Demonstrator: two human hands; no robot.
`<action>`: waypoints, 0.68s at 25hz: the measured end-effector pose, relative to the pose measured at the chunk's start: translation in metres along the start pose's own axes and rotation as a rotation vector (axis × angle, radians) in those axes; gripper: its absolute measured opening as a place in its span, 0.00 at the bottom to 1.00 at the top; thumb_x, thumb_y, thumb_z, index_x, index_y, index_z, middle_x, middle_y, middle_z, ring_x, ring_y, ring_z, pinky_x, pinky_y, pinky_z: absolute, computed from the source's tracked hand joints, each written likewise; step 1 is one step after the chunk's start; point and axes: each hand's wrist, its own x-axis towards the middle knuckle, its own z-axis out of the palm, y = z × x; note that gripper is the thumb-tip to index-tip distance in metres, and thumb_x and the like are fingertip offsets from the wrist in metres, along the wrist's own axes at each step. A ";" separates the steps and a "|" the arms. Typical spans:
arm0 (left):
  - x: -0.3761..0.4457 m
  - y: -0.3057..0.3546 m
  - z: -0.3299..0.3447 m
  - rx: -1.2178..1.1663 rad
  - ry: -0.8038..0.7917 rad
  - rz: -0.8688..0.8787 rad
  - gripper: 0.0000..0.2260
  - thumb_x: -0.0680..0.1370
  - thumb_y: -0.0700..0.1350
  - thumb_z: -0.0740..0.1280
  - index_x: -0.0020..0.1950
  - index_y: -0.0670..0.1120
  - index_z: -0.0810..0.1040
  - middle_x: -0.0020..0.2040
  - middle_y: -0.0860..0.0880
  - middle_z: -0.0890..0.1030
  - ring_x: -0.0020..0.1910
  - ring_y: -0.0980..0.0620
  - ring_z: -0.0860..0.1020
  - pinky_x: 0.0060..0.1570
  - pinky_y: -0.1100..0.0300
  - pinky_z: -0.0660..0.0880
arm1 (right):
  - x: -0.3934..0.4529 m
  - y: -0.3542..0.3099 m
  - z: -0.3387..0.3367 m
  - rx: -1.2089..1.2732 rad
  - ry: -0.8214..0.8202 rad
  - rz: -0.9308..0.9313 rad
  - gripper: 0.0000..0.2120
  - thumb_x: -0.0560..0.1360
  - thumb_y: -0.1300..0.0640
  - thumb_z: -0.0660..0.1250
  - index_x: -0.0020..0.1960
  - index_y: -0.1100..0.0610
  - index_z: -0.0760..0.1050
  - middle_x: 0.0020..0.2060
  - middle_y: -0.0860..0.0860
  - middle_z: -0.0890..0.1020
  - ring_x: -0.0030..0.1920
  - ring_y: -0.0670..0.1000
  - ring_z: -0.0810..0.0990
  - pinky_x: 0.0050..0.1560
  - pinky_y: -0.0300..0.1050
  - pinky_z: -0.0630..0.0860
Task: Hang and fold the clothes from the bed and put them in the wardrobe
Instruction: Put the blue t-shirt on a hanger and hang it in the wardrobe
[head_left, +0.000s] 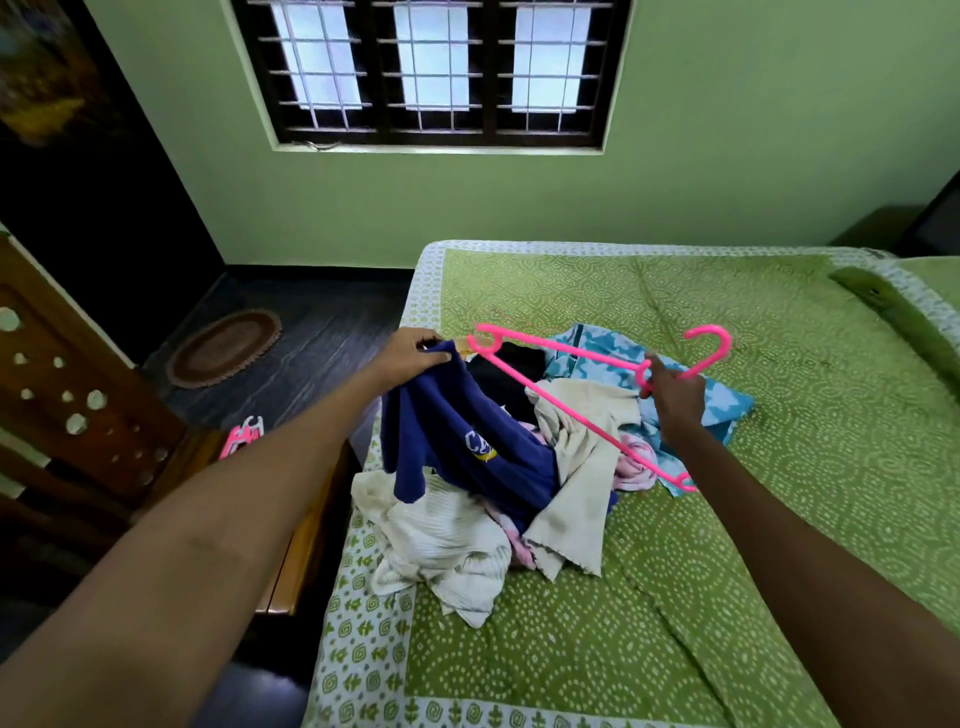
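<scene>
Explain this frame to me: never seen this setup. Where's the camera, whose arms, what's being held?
There is no robot here. One wide-angle camera sits on a person's head, looking forward and down, so both arms are that person's own. The left hand grips a navy blue shirt lifted from the pile of clothes on the green patterned bed. The right hand holds a pink plastic hanger near its hook. More pink hangers lie to the left, beside the bed.
</scene>
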 end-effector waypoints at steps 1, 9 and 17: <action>-0.002 -0.003 -0.001 0.002 -0.013 0.006 0.07 0.74 0.36 0.70 0.48 0.33 0.80 0.41 0.43 0.78 0.34 0.62 0.70 0.37 0.71 0.65 | -0.003 0.002 0.002 -0.071 -0.015 -0.019 0.23 0.74 0.43 0.65 0.26 0.56 0.73 0.19 0.48 0.74 0.26 0.46 0.72 0.38 0.44 0.66; -0.009 -0.020 -0.008 -0.013 -0.030 0.022 0.09 0.74 0.38 0.71 0.53 0.38 0.82 0.48 0.44 0.82 0.35 0.76 0.73 0.41 0.77 0.67 | -0.012 0.007 0.022 -0.193 0.003 -0.074 0.24 0.75 0.41 0.63 0.29 0.58 0.76 0.23 0.49 0.75 0.28 0.45 0.72 0.40 0.42 0.65; -0.009 -0.027 -0.013 0.004 -0.035 -0.022 0.12 0.75 0.41 0.70 0.57 0.37 0.80 0.54 0.42 0.81 0.48 0.56 0.75 0.37 0.80 0.64 | -0.012 0.005 0.036 -0.069 0.047 -0.060 0.22 0.74 0.43 0.66 0.28 0.57 0.75 0.24 0.48 0.76 0.30 0.47 0.74 0.44 0.46 0.70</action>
